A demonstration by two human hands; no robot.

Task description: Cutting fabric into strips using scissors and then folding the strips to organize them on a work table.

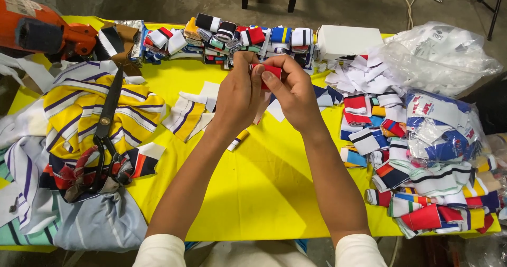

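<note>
Both my hands meet above the yellow table (253,177) and pinch a small red strip of ribbed fabric (272,71). My left hand (238,95) grips its left end with fingers curled. My right hand (293,94) holds the right end between thumb and fingertips. Just beyond my hands runs a row of folded striped fabric pieces (232,37) in several colours. A small white pen-like stick (237,140) lies on the table under my left wrist.
Large black scissors (104,132) rest on a heap of yellow striped cloth (79,108) at left. An orange machine (37,29) sits at far left. Loose striped strips (417,182), a white box (348,40) and clear plastic bags (441,55) fill the right side.
</note>
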